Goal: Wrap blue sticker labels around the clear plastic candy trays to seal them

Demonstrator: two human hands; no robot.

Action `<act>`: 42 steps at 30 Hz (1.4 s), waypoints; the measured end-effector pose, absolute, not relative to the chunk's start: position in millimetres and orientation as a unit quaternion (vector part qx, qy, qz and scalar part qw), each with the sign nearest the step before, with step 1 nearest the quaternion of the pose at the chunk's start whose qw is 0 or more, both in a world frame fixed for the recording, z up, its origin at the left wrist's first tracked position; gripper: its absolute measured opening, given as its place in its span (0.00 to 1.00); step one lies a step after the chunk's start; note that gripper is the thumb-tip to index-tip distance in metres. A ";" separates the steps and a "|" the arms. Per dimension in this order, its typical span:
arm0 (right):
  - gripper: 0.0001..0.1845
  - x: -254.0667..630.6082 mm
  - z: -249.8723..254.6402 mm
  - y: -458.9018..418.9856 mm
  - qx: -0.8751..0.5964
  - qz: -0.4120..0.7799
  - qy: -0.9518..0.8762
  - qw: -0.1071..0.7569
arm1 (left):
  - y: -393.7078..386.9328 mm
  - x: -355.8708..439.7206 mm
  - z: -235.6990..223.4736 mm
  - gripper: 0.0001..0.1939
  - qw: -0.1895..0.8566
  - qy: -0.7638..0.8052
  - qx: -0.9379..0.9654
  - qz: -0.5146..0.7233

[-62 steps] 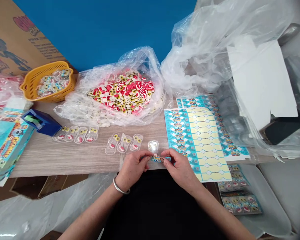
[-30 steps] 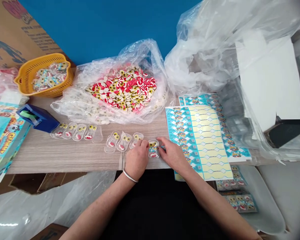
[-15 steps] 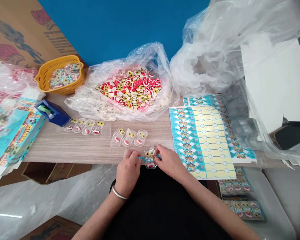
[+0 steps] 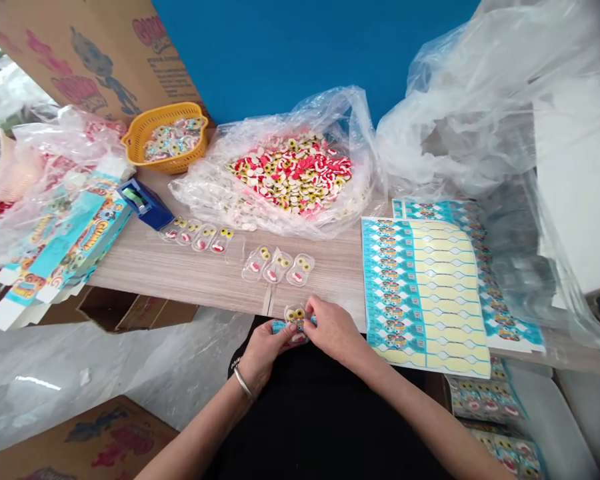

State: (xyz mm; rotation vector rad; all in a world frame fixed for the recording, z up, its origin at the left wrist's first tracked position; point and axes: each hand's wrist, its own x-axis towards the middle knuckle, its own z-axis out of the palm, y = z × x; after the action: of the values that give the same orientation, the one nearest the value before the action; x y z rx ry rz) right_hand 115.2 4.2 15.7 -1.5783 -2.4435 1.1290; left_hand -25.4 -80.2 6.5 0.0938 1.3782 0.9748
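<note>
My left hand (image 4: 264, 348) and my right hand (image 4: 331, 328) meet at the table's near edge, both pinched on one small clear candy blister (image 4: 295, 322) with yellow eyes, a red mouth and a blue sticker across it. The left wrist wears a silver bangle. Just beyond them lie three filled blisters (image 4: 279, 265) in a row. Further left sits another row of several blisters (image 4: 200, 236). To the right lies a blue sticker sheet (image 4: 420, 287), many of its stickers peeled off.
A clear bag of red, white and yellow gummies (image 4: 293, 173) sits at the back. A yellow basket (image 4: 165, 137) of finished packs stands back left, next to a blue tape dispenser (image 4: 143, 202) and printed cartons (image 4: 65, 243). Crumpled plastic (image 4: 480, 107) fills the right.
My hands pressed a sticker onto the blister on the table, then drew it back to the table's near edge. The view has swung left.
</note>
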 end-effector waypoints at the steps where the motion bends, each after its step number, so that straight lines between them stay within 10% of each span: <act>1: 0.05 114.1 14.7 3.7 -0.501 0.375 -0.780 0.022 | -81.1 -25.8 6.1 0.21 0.658 0.612 0.037 0.437; 17: 0.17 136.0 53.6 22.3 -0.462 0.626 -0.560 0.283 | -39.6 -38.7 60.7 0.19 0.615 0.562 0.120 0.541; 26: 0.24 152.3 57.7 22.2 -0.294 0.864 -0.324 0.248 | -26.7 -18.6 75.0 0.15 0.772 0.393 0.181 0.465; 37: 0.27 152.6 37.4 24.9 -0.274 0.889 -0.318 0.184 | -27.2 -7.5 72.3 0.14 0.784 0.407 0.194 0.428; 42: 0.20 154.6 36.1 31.1 -0.429 0.742 -0.386 0.340 | -18.4 -3.3 63.7 0.17 0.671 0.514 0.156 0.511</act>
State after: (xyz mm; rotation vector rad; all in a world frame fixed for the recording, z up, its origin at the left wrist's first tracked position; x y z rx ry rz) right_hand 154.6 31.1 36.1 -1.1168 -1.0048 1.9323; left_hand -3.3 -18.4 63.7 0.3519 1.1583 1.1507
